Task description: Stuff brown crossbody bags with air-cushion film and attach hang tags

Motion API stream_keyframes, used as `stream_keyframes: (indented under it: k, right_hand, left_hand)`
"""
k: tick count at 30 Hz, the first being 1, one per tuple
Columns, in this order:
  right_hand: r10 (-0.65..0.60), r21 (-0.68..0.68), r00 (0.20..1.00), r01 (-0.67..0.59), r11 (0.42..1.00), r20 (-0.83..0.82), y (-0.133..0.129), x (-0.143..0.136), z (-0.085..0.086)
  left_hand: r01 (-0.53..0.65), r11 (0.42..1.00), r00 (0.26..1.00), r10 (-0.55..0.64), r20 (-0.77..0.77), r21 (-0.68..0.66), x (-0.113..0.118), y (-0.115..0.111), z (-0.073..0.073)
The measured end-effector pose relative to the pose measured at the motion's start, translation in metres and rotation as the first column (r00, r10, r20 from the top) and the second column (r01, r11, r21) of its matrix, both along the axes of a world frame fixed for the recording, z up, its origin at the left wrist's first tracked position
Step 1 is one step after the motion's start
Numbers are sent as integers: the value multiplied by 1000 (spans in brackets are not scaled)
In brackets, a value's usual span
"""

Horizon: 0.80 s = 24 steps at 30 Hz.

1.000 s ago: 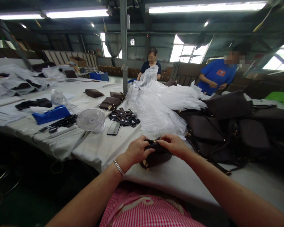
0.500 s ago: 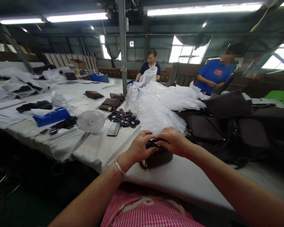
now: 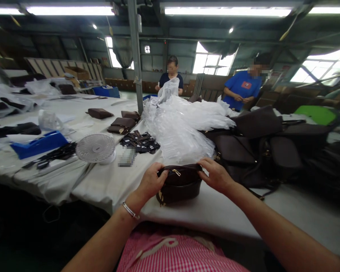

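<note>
A small dark brown pouch (image 3: 179, 185) with a gold zip pull stands upright near the front edge of the white table (image 3: 215, 211). My left hand (image 3: 151, 181) grips its left end. My right hand (image 3: 217, 175) grips its right end. The zip along the top is in plain view between the two hands. A silver bangle sits on my left wrist.
A heap of clear plastic bags (image 3: 181, 124) lies just behind the pouch. Dark brown handbags (image 3: 260, 151) are piled to the right. A small white fan (image 3: 95, 148), black tags (image 3: 140, 141), brown wallets (image 3: 121, 124) and a blue tray (image 3: 36, 143) lie to the left. Two people stand at the far side.
My hands have moved apart from the pouch's top middle to its two ends, so the zip now shows. The view has shifted a little to the right.
</note>
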State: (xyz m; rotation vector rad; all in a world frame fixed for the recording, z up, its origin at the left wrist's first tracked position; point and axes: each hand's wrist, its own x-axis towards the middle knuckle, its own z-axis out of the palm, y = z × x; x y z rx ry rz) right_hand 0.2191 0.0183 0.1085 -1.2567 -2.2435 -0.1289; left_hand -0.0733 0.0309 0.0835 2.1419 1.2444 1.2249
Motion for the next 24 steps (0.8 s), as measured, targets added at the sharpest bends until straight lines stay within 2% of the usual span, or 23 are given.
stream_keyframes:
  k: [2,5,9,12,15,18,21,24]
  right_hand:
    - [-88,10,996,88,996,-31,-6,11,-13]
    - [-187,-78,975,179,981,-123,-11,16,-37]
    - [-181,-104,911,153,983,-371,-6,18,-59]
    - [-163,-84,844,140,987,-510,2,26,-61]
    - [-189,-90,782,168,982,-593,15,34,-47]
    - [-171,-117,739,125,985,-651,29,29,-18]
    - [-111,-215,740,-46,976,-663,40,10,13]
    - [-63,-337,694,-267,903,-718,44,-10,33]
  left_hand:
    - [5,1000,1000,-5,4,7,3,2,-1]
    - [20,1000,999,-20,26,-11,4,4,-2]
    - [22,999,999,-20,49,-38,5,3,-1]
    - [46,998,997,-43,58,-51,6,1,1]
    - [88,994,995,-84,60,-59,9,0,3]
    - [103,992,993,-98,64,-75,12,-2,5]
    - [119,985,988,-106,112,-125,13,-4,7]
    - [235,950,951,-181,253,-206,6,-6,7]
